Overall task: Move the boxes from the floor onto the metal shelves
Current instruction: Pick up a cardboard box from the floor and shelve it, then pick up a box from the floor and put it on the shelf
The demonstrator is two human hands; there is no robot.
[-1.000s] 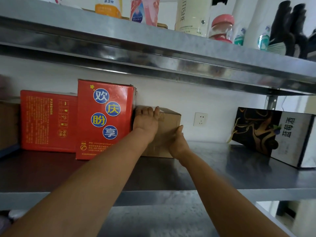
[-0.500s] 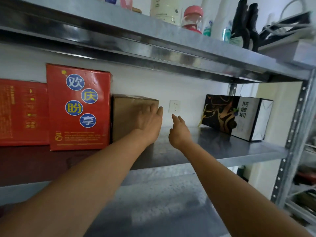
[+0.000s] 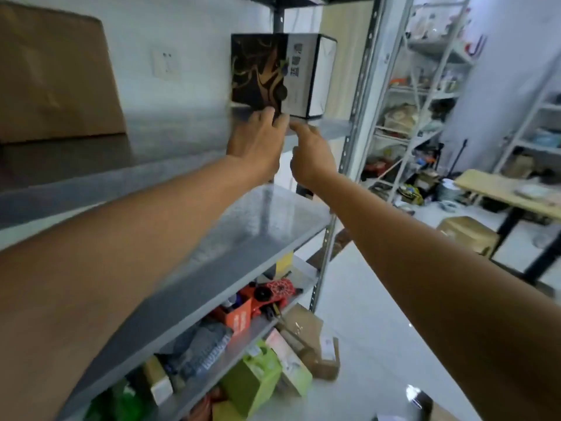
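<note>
bare shelf (image 3: 182, 129) between brown box (image 3: 54, 77), dark box (image 3: 258, 71)

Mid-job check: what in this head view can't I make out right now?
Head view, motion blur: whether the left hand touches the black-and-gold box; its fingers cover the box's lower corner.
Head view, blur: print on that box's pale panel is unreadable.
Head view, left frame edge: cuts off the brown cardboard box on the metal shelf.
</note>
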